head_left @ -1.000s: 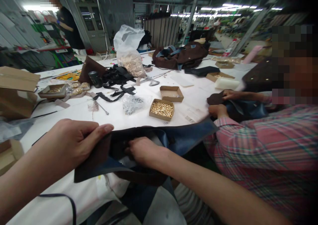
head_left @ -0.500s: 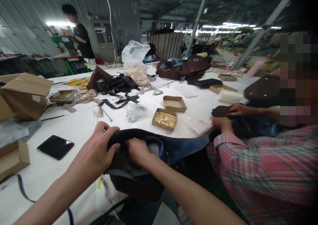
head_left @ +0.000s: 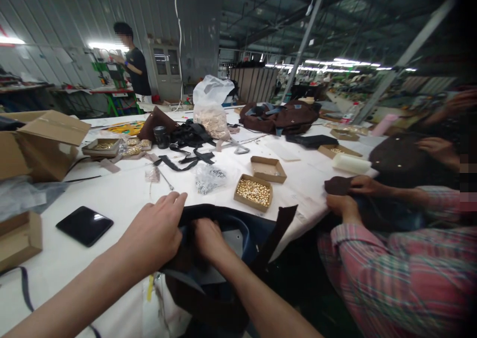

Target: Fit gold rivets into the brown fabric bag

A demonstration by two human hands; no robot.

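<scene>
- Bag (head_left: 255, 227) by the counter's (head_left: 126, 184) near edge, open toward me, mouth's long axis roughly left to right
- Left grip (head_left: 164, 231) at bag's left rim, looks clasped on it, thumb mostly hidden
- Right grip (head_left: 207, 237) inside the mouth, fingertips hidden; I can't tell if it's holding anything
- Key relation: bag extends right from left grip and surrounds right grip, so right is nearer its middle
- Gold bits (head_left: 254, 191) just beyond bag, right grip nearer
</scene>
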